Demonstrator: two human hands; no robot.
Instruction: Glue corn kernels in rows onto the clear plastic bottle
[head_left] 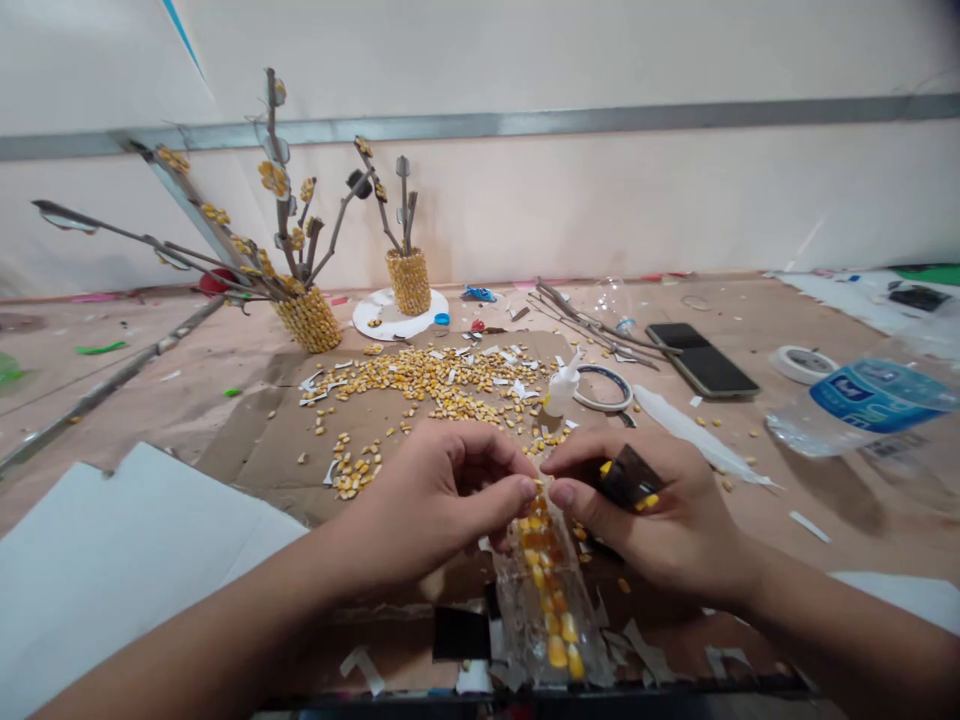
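My left hand is closed in a pinch, thumb and forefinger meeting at a small yellow corn kernel above the upper end of a clear plastic strip. Rows of yellow kernels run along that strip, which lies in front of me. Almost touching the left fingertips, my right hand is curled with thumb and forefinger close together. A small dark piece with a few kernels at its edges is tucked in its fingers. Beyond both hands, loose corn kernels are scattered over flat cardboard.
A small white glue bottle and a tape roll sit past my hands. Rightward are a phone and a plastic bottle. Kernel-covered pots with branches stand at the back left. White board lies left.
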